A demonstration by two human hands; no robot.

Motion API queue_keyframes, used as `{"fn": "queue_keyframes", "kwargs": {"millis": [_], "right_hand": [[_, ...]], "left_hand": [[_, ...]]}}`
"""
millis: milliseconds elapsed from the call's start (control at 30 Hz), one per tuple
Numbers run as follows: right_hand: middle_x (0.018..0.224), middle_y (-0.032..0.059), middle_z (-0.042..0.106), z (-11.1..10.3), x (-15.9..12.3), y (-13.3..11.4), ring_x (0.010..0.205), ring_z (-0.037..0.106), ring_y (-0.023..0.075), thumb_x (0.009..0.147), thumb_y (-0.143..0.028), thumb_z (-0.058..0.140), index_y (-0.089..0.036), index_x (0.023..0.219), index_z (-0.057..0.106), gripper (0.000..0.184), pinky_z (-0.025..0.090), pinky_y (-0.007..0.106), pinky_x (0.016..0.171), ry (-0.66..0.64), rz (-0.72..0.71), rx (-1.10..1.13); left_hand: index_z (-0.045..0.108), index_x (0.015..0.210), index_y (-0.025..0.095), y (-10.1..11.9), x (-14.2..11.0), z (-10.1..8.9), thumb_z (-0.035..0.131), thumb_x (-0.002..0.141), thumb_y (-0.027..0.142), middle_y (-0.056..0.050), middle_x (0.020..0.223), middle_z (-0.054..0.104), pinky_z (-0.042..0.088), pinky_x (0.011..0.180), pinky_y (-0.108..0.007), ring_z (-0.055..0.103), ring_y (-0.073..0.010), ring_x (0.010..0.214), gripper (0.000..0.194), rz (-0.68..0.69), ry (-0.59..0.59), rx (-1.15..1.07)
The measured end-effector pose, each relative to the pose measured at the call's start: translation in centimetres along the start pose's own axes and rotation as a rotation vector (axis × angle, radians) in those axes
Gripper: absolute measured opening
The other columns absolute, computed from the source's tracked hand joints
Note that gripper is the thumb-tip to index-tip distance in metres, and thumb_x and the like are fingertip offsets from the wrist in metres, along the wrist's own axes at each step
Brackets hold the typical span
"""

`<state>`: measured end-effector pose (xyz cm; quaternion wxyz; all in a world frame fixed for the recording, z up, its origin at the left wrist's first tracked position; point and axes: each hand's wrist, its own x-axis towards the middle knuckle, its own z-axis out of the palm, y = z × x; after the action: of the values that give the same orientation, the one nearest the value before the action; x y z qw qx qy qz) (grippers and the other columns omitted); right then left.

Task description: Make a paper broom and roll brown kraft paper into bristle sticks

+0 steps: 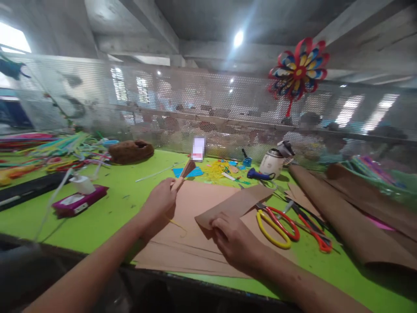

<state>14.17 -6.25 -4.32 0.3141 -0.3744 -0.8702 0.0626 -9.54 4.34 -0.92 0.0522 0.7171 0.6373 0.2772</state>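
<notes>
My left hand (161, 198) is closed around the lower end of a narrow, flared brown piece (188, 168) that looks like folded paper; I cannot make out its exact kind. Between the thumb and fingers of my right hand (231, 237), a brown paper strip (239, 203) is pinched by its near left end. The strip slants away to the right above a stack of brown paper sheets (192, 195). Beside its far end lie scissors (276, 226) with one red and one yellow handle loop. A thin yellow strand (177, 224) rests on the sheets near my left wrist.
On the green table (120, 217) stand a purple box (80, 202) at left and a white pot (271, 163) at back right. Orange-handled scissors (321, 241) and rolled brown paper (345, 213) lie right. Yellow scraps (218, 171) lie before a mesh screen (156, 104).
</notes>
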Motion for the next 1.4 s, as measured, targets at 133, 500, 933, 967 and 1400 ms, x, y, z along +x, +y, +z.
{"fn": "queue_keyframes", "kwargs": {"millis": [133, 500, 933, 967, 1400], "right_hand": [[0.083, 0.0051, 0.056, 0.3, -0.2, -0.1, 0.079, 0.05, 0.0183, 0.087, -0.008, 0.043, -0.018, 0.082, 0.05, 0.013, 0.039, 0.031, 0.07, -0.016, 0.059, 0.064], [0.082, 0.0039, 0.055, 0.0, -0.4, 0.2, 0.076, 0.049, 0.0178, 0.089, -0.012, 0.042, -0.019, 0.084, 0.052, 0.013, 0.038, 0.031, 0.069, -0.008, 0.134, 0.107], [0.079, 0.0041, 0.058, -0.1, -0.1, 0.1, 0.074, 0.051, 0.0178, 0.088, -0.013, 0.043, -0.019, 0.079, 0.054, 0.016, 0.038, 0.03, 0.067, -0.016, 0.174, 0.139], [0.08, 0.0042, 0.059, -0.2, 0.0, 0.1, 0.074, 0.051, 0.0178, 0.088, -0.013, 0.043, -0.019, 0.08, 0.055, 0.016, 0.039, 0.031, 0.067, -0.008, 0.182, 0.145], [0.099, 0.0082, 0.06, -1.8, 0.5, 0.1, 0.086, 0.058, 0.0202, 0.073, -0.008, 0.046, -0.023, 0.096, 0.047, 0.027, 0.047, 0.027, 0.063, 0.255, 0.291, 0.404]], "left_hand": [[0.054, 0.117, 0.015, -2.1, 1.0, -0.1, 0.043, 0.085, 0.027, -0.013, 0.096, 0.067, 0.043, 0.072, -0.031, 0.062, -0.0254, 0.089, 0.036, -0.075, -0.003, 0.062], [0.06, 0.111, 0.014, -6.4, 4.2, -1.1, 0.049, 0.083, 0.035, -0.018, 0.098, 0.068, 0.044, 0.071, -0.033, 0.062, -0.0269, 0.087, 0.036, -0.199, -0.044, 0.123], [0.069, 0.079, 0.013, -5.2, 3.9, 0.2, 0.051, 0.08, 0.041, -0.017, 0.083, 0.068, 0.044, 0.073, -0.033, 0.064, -0.0284, 0.084, 0.033, -0.139, -0.041, 0.144], [0.069, 0.077, 0.012, -5.0, 3.6, -0.1, 0.05, 0.08, 0.043, -0.018, 0.083, 0.067, 0.045, 0.076, -0.035, 0.063, -0.0301, 0.086, 0.037, -0.13, -0.019, 0.141], [0.064, 0.107, 0.023, 6.7, 0.4, 0.8, 0.057, 0.055, 0.009, -0.001, 0.104, 0.066, 0.047, 0.076, -0.027, 0.059, -0.0189, 0.089, 0.054, 0.535, -0.565, -0.381]]}}
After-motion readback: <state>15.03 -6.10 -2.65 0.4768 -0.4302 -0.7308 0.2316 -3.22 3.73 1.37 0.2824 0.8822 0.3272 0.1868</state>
